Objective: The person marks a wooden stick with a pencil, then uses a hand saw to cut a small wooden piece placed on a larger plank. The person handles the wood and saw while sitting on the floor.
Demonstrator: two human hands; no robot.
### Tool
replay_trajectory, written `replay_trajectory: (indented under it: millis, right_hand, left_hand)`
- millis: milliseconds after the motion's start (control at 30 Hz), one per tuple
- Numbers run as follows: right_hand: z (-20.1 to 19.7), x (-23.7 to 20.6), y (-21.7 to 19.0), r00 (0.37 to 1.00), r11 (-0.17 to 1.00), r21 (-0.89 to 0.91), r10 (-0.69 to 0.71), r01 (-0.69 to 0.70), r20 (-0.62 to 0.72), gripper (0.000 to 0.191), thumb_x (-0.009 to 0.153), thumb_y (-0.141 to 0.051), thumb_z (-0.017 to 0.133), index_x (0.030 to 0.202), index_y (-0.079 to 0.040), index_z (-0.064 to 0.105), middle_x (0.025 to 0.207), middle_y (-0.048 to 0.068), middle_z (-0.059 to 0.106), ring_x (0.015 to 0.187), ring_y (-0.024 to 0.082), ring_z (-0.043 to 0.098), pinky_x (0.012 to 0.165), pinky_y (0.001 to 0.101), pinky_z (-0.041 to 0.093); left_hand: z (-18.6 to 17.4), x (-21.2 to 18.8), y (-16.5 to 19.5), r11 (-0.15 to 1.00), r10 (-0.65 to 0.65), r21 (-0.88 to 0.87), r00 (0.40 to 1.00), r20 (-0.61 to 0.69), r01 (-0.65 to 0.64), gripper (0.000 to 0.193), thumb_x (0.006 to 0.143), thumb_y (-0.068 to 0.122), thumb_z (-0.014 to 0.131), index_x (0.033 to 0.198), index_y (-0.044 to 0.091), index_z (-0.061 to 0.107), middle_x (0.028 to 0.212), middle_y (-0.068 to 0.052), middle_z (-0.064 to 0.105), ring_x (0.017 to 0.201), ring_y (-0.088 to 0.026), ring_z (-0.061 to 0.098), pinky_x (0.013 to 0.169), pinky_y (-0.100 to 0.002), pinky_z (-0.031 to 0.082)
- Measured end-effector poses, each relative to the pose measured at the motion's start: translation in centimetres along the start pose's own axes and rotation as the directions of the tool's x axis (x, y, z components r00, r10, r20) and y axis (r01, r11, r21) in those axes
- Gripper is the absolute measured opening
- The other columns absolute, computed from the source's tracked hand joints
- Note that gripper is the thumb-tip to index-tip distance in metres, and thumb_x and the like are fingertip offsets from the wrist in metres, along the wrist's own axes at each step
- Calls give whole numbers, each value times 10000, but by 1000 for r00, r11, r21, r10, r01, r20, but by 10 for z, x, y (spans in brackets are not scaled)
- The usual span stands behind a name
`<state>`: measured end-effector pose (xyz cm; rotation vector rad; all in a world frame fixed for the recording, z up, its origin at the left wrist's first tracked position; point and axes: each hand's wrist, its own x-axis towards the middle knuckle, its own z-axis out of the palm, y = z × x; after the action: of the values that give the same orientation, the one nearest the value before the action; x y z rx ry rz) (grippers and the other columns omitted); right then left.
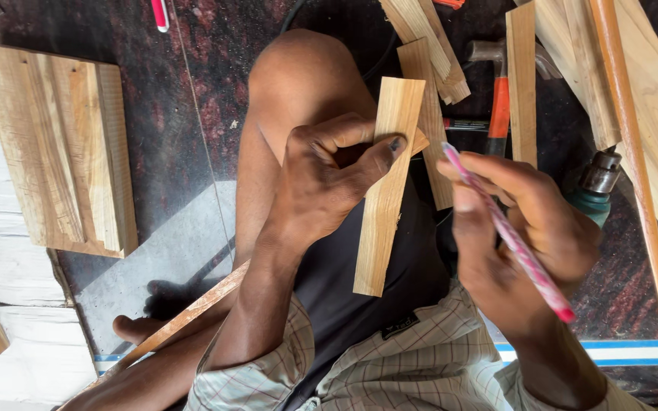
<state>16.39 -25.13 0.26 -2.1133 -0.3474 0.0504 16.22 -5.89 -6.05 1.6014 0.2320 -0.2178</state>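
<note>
Over the lap: a person sits on the floor with a knee up, so the work rests on the thigh and not on any bench.
Strip: the light wood strip (387, 190) lies on the dark shorts, long axis running near-vertical in frame, top end tipped a bit right and away from the body, bottom end toward the waist.
Left hand: the left hand (321, 183) pins the strip's upper half, thumb pressed on its face, fingers curled round the far edge, so it's gripping the strip.
Right hand: the right hand (519, 236) has its fingers closed on a pink striped pencil (508, 232), tip up near the strip's right edge, just beside it.
Risk: honestly, a thigh is a soft support; I'd guess the strip could rock or slide under the thumb and any mark would wander.
Around: more wood strips (522, 80), a hammer (499, 106), a drill chuck (599, 179), a long pole (634, 175).
Left side: stacked boards (55, 144) on the dark floor (184, 99).
</note>
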Motion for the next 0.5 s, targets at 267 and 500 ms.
replay_trajectory:
  millis: [267,500]
  right_hand:
    - [16,25,-10,998,999,16,51,-52,43,167,979,30,677,1129,79,622,1010,182,754,822,142,738,695,244,590]
    - [17,15,7,996,998,21,-58,57,62,151,1052,68,663,1194,63,609,1082,177,736,940,172,752,739,221,615]
  left_hand:
    - [-1,0,2,1000,3,29,1000,-18,-2,177,966,181,749,1089,63,798,764,-4,705,664,-53,598,603,-241,500]
    - [-2,0,1,1000,-2,29,1000,-10,2,157,973,183,745,1069,71,798,782,0,729,677,-50,635,620,-236,523]
